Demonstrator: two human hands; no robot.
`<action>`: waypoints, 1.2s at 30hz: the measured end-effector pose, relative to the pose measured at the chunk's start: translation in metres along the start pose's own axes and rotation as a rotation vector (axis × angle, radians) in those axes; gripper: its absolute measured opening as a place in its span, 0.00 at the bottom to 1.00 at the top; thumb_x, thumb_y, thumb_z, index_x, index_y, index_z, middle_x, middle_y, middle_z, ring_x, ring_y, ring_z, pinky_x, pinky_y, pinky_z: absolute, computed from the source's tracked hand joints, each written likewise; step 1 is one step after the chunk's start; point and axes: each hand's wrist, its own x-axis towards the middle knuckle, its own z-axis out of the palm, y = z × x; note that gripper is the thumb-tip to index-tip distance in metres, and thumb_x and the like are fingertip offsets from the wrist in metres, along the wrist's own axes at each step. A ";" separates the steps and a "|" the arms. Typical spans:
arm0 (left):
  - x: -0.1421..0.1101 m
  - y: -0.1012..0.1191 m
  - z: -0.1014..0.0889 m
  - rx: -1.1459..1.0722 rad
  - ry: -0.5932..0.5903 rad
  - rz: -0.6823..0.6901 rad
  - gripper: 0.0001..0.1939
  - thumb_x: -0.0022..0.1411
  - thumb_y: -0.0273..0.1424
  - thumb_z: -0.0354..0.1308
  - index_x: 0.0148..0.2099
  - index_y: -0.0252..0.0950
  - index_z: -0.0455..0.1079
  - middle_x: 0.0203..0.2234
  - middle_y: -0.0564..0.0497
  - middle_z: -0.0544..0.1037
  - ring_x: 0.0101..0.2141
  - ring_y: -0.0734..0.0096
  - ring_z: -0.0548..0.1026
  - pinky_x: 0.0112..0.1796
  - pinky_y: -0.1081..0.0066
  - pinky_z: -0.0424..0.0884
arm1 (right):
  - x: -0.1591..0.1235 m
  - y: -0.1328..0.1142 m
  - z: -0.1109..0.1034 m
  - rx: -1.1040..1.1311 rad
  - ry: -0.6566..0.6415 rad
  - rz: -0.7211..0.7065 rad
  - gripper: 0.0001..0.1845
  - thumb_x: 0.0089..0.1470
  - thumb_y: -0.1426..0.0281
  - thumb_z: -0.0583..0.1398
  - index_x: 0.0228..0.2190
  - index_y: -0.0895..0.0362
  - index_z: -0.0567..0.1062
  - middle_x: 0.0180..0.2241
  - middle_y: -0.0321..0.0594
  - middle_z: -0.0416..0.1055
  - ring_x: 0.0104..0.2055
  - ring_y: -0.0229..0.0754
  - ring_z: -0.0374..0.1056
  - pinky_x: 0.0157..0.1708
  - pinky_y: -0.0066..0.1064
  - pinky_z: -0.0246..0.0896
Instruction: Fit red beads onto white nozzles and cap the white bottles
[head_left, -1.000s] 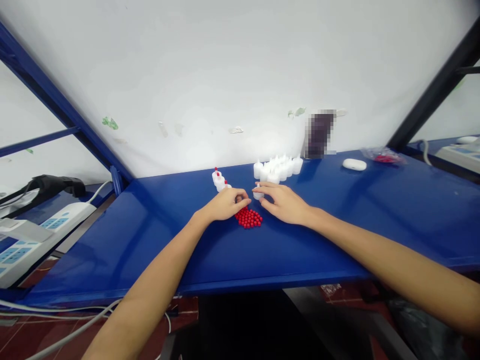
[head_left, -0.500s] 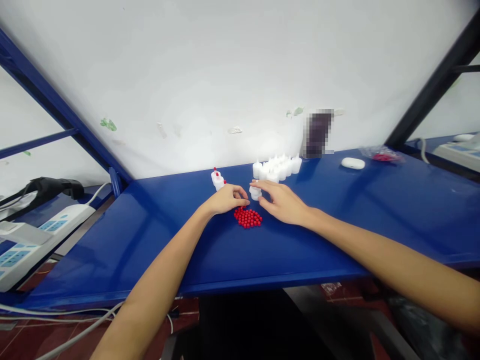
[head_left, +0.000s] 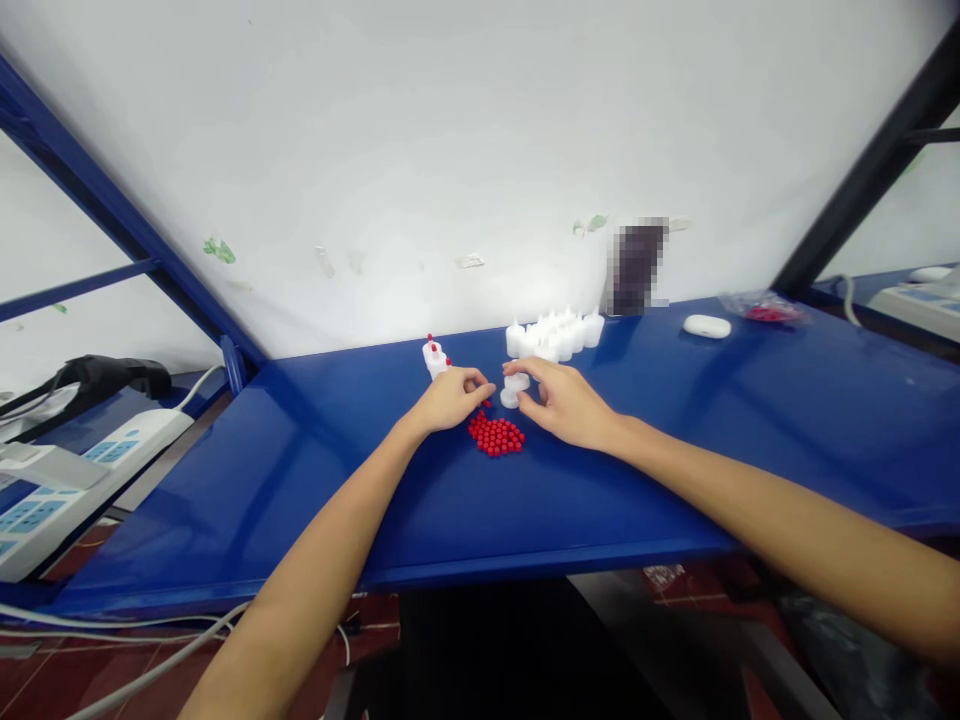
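Note:
My left hand (head_left: 448,398) is closed in a pinch just above a pile of small red caps (head_left: 496,437), with a red cap (head_left: 487,403) at its fingertips. Between the thumb and fingers of my right hand (head_left: 566,402) is a small white plastic bottle (head_left: 513,392), which appears tilted on the blue table. Beyond my left hand stand a few white bottles (head_left: 433,358) with red caps on their tips, partly hidden by that hand. Behind my right hand is a cluster of several white bottles (head_left: 564,336) with bare pointed tips.
The blue table (head_left: 300,500) runs along a white wall. Farther right lie a white oval case (head_left: 706,326) and a clear plastic bag (head_left: 769,310) with red contents. A dark blurred object (head_left: 636,268) leans on the wall. White power strips (head_left: 97,480) sit at the left.
My left hand has lifted slightly from the caps with its fingertips drawn together. The white bottle in my right hand has tipped, and the right fingers have shifted a little.

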 end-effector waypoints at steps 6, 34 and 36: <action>-0.001 -0.004 -0.006 -0.018 -0.133 0.029 0.14 0.57 0.40 0.61 0.38 0.34 0.76 0.24 0.53 0.76 0.25 0.73 0.70 0.28 0.73 0.64 | -0.001 0.001 -0.002 0.035 0.030 -0.010 0.13 0.59 0.73 0.53 0.44 0.55 0.72 0.40 0.40 0.77 0.32 0.40 0.69 0.34 0.31 0.60; -0.002 0.010 0.008 0.267 0.102 0.003 0.05 0.55 0.26 0.56 0.27 0.35 0.70 0.21 0.48 0.76 0.25 0.66 0.73 0.31 0.68 0.68 | -0.003 -0.006 -0.008 -0.101 -0.097 0.050 0.10 0.67 0.63 0.46 0.43 0.53 0.63 0.29 0.37 0.70 0.26 0.43 0.66 0.28 0.31 0.53; -0.004 0.011 0.007 0.264 0.097 0.017 0.05 0.55 0.25 0.56 0.28 0.34 0.71 0.21 0.49 0.76 0.25 0.67 0.73 0.31 0.69 0.67 | -0.004 -0.007 -0.009 -0.041 -0.038 0.042 0.09 0.66 0.64 0.47 0.43 0.53 0.62 0.30 0.38 0.71 0.27 0.43 0.67 0.30 0.32 0.55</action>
